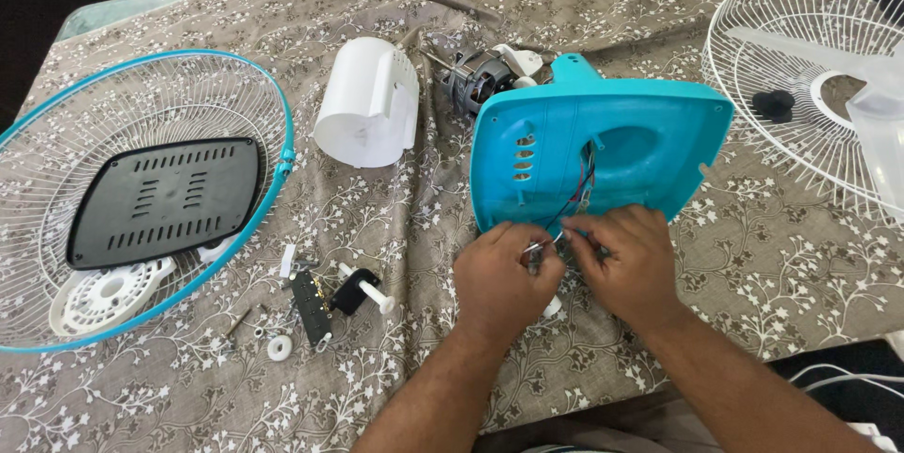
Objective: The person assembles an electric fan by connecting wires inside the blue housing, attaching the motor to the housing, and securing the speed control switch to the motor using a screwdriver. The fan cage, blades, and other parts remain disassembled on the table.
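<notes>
You are pinching a small bundle of thin red, blue and black wires (pixel 565 218) between both hands at the near edge of the upturned turquoise plastic fan base (pixel 603 147). Your left hand (pixel 499 279) is closing its fingertips on a small metal end piece where the wires finish, and your right hand (pixel 626 260) is gripping the same wire ends from the other side, so the two hands are almost touching above the brown floral tablecloth (pixel 377 227). The wires are running out of the dark opening in the base and down toward you, their long axis lying away from your body, with both hands about equally near. What exactly sits between your fingertips is too small to tell. Just behind the base the bare grey electric motor (pixel 476 76) is lying beside a white plastic motor cover (pixel 369 103). To your left a black switch strip (pixel 311 302) and loose white knobs are resting near the turquoise-rimmed wire fan guard (pixel 141 199), while a white wire fan guard (pixel 810 76) is sitting at the far right.
</notes>
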